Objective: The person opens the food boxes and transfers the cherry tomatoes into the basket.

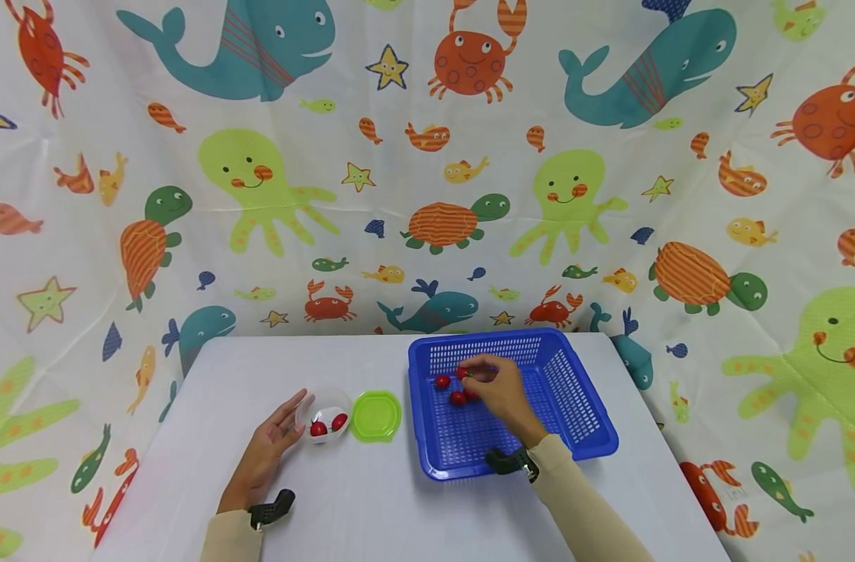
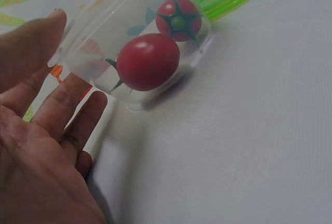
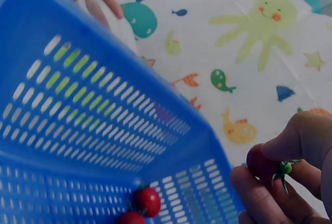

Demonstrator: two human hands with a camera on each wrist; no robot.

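My right hand [image 1: 501,392] is over the blue plastic basket [image 1: 433,470] and pinches a cherry tomato [image 3: 261,163] with a green stem between thumb and fingers. Below it, a few more cherry tomatoes [image 1: 458,398] lie on the basket floor. On the left, my left hand [image 1: 267,445] rests beside a small clear plastic container [image 1: 325,404], its fingers fairly straight against the near-left side. Two cherry tomatoes [image 2: 148,61] sit inside that container. A bright green lid [image 1: 376,416] lies flat between the container and the basket.
Everything stands on a white table [image 1: 357,507]. A curtain [image 1: 399,234] printed with sea animals hangs behind the table and along both sides. The basket's raised, slotted walls surround the tomatoes in it.
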